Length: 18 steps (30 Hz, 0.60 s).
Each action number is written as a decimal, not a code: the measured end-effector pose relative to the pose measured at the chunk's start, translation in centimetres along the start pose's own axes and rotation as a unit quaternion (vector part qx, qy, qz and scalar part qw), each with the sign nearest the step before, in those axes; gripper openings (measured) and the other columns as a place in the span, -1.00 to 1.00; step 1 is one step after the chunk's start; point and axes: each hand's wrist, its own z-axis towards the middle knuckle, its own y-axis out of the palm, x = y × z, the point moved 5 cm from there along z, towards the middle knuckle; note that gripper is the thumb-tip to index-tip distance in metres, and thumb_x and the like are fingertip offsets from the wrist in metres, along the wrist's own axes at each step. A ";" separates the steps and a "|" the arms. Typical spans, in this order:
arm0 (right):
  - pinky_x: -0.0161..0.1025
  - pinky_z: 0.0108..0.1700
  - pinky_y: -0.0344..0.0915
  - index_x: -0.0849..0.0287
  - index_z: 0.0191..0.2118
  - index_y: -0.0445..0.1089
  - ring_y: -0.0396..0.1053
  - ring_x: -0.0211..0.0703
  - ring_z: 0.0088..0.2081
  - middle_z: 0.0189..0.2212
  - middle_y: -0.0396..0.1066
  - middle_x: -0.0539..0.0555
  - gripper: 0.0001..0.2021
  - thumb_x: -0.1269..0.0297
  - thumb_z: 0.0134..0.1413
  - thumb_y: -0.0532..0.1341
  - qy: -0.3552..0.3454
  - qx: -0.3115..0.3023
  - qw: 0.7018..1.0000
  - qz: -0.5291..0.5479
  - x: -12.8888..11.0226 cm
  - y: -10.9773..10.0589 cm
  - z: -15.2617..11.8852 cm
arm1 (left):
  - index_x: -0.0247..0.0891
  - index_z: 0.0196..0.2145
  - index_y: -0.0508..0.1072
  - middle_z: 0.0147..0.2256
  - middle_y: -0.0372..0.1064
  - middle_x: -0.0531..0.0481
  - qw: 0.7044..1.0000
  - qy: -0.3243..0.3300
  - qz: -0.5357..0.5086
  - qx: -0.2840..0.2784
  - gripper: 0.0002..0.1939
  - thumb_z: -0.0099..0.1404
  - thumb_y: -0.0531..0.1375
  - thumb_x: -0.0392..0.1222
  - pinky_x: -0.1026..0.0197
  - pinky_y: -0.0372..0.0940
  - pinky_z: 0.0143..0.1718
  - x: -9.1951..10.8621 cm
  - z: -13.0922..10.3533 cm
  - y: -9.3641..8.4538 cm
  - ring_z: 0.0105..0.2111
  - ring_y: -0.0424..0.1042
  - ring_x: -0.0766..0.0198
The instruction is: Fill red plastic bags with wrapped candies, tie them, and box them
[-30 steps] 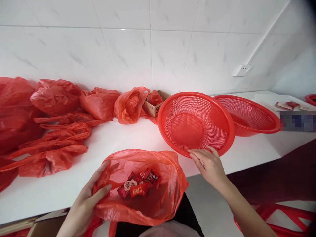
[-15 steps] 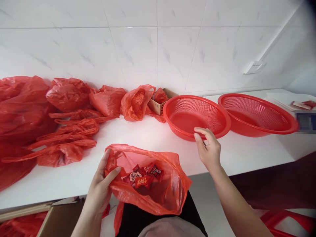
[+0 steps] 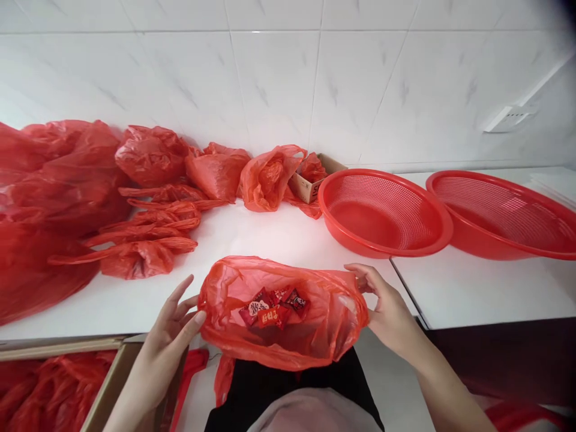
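A red plastic bag (image 3: 225,342) is spread wide between my two hands at the near edge of the table. Inside it lie several small wrapped candies (image 3: 275,316) in red and dark wrappers with printed characters. My left hand (image 3: 168,336) grips the bag's left edge between thumb and fingers, its index finger stretched away. On the other side, my right hand (image 3: 389,312) holds the right edge, with fingertips behind the plastic and partly hidden.
Two red plastic colanders (image 3: 387,252) (image 3: 504,252) stand to the right on the white table (image 3: 270,237). Filled red bags (image 3: 218,174) line the wall, with flattened, tied bags (image 3: 137,261) in front. A small carton (image 3: 308,191) sits behind; a large cardboard box (image 3: 105,384) of red plastic is lower left.
My right hand has come down and left from near the colander to the bag's right edge. The bag's mouth is stretched wider, and the view has turned leftward.
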 end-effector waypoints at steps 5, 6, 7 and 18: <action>0.09 0.09 0.31 -0.17 0.26 0.03 0.25 0.07 0.13 0.19 0.14 0.13 -0.27 0.13 -0.01 0.33 -0.072 -0.048 0.996 0.006 -2.4 1.6 -0.2 | -0.18 0.08 0.41 -0.01 0.48 -0.13 0.997 -0.033 -0.022 -0.072 -0.48 0.21 0.25 0.07 0.05 0.40 -0.04 -1.6 0.0 1.1 0.01 0.44 -0.04; 0.09 0.11 0.30 -0.17 0.27 0.02 0.23 0.10 0.15 0.20 0.12 0.14 -0.22 0.08 -0.05 0.36 -0.088 -0.056 0.994 0.020 -3.0 1.9 0.0 | -0.20 0.03 0.45 -0.04 0.50 -0.13 0.995 -0.040 -0.035 -0.084 -0.52 0.21 0.26 0.06 0.03 0.40 -0.05 -1.7 0.0 1.3 -0.01 0.46 -0.04; 0.09 0.11 0.29 -0.16 0.27 0.04 0.22 0.11 0.16 0.20 0.13 0.14 -0.19 -0.01 -0.10 0.37 -0.105 -0.059 0.992 0.044 -3.6 2.0 0.4 | -0.21 -0.01 0.47 -0.08 0.52 -0.13 0.994 -0.044 -0.051 -0.088 -0.55 0.20 0.27 0.04 0.02 0.41 -0.06 -1.7 0.1 1.2 -0.04 0.47 -0.04; -0.03 -0.12 0.39 -0.05 -0.14 0.31 0.40 0.04 -0.12 -0.19 0.38 0.12 -0.48 -0.37 0.01 0.07 -0.125 0.064 0.960 0.244 -9.0 -5.5 6.0 | -0.18 -0.37 0.51 -0.49 0.45 0.14 0.986 0.114 -0.097 0.077 -0.69 -0.06 0.45 -0.07 0.38 0.37 -0.51 8.8 0.4 -2.9 -0.54 0.36 0.39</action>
